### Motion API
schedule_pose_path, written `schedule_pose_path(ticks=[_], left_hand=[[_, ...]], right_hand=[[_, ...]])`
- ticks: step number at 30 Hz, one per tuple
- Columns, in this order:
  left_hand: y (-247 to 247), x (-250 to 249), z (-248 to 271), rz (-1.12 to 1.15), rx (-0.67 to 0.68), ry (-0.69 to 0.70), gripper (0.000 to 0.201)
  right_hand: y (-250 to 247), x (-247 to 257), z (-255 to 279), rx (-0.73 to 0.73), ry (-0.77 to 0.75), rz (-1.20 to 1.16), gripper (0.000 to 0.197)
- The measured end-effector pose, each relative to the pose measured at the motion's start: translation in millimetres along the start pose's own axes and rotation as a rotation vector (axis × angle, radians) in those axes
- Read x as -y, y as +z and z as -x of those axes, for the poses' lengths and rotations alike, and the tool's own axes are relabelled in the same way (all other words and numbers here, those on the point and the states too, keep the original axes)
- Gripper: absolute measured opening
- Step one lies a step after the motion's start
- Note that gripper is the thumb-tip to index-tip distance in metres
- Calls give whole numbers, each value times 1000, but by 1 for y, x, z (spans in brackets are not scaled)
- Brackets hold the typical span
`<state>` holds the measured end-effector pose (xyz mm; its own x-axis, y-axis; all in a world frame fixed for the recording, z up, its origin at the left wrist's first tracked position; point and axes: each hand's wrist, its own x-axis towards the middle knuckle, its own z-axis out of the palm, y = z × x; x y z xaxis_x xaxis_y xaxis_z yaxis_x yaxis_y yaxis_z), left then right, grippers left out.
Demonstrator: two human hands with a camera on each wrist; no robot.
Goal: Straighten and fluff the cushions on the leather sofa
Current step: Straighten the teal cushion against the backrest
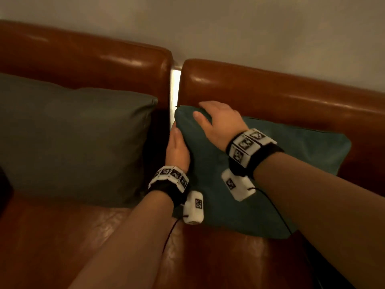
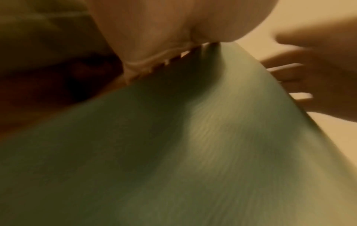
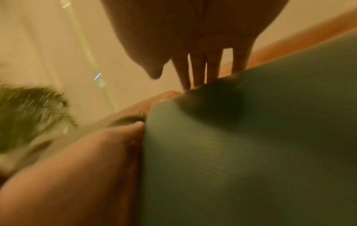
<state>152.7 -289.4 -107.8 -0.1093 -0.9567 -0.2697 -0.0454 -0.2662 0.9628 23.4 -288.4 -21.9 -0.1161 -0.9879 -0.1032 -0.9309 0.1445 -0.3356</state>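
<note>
A teal cushion (image 1: 281,163) leans against the right backrest (image 1: 270,94) of the brown leather sofa. My left hand (image 1: 176,140) lies flat against the cushion's left edge, fingers straight along it. My right hand (image 1: 208,117) rests on its upper left corner, the thumb on the front face and the straight fingers over the top edge. The left wrist view shows my left hand (image 2: 164,30) pressed on the teal cushion (image 2: 193,152). Seen from the right wrist, the right hand's fingers (image 3: 197,70) dip behind the teal cushion (image 3: 251,152), and the left hand (image 3: 86,160) touches its side.
A larger grey-green cushion (image 1: 73,138) stands against the left backrest (image 1: 83,55), close to my left hand. A narrow lit gap (image 1: 175,88) separates the two backrests. The leather seat (image 1: 62,236) runs along the front, and a pale wall (image 1: 250,28) rises behind.
</note>
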Motion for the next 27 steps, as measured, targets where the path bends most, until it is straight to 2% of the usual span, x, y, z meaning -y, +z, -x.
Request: schedule_pose_path(ticks=[2, 6, 8, 10, 11, 14, 16, 18, 19, 21, 23, 25, 27], left_hand=[[3, -3, -4, 39, 24, -16, 47], [-3, 30, 12, -47, 70, -73, 50], [-8, 50, 25, -69, 66, -161, 52], [-14, 81, 41, -81, 82, -345, 51], [-17, 94, 47, -117, 115, -389, 48], [-25, 116, 55, -126, 85, -466, 40], [-32, 120, 57, -164, 140, -471, 43], [-42, 118, 60, -334, 231, -530, 47], [-48, 118, 58, -477, 226, -542, 48], [-51, 102, 47, -651, 135, -459, 50], [-43, 63, 37, -602, -40, -227, 42], [-23, 5, 37, -501, -182, -9, 19], [9, -52, 44, -467, -175, 174, 10]], right_hand=[[-1, 15, -21, 87, 64, 31, 50], [1, 16, -37, -1, 175, -109, 28], [0, 13, -39, -43, 200, -207, 25], [-1, 11, -40, -75, 207, -250, 25], [-1, 10, -40, -85, 202, -254, 24], [-2, 6, -42, -101, 207, -288, 24], [-4, 5, -42, -101, 214, -332, 23], [-5, 2, -40, -74, 161, -337, 24], [-7, 0, -36, -60, 125, -332, 24], [-15, -13, -21, -50, 71, -277, 30], [-25, -42, 5, -69, 57, -150, 38], [-28, -80, 47, -153, 126, -12, 43], [-24, -119, 95, -212, 243, 127, 50]])
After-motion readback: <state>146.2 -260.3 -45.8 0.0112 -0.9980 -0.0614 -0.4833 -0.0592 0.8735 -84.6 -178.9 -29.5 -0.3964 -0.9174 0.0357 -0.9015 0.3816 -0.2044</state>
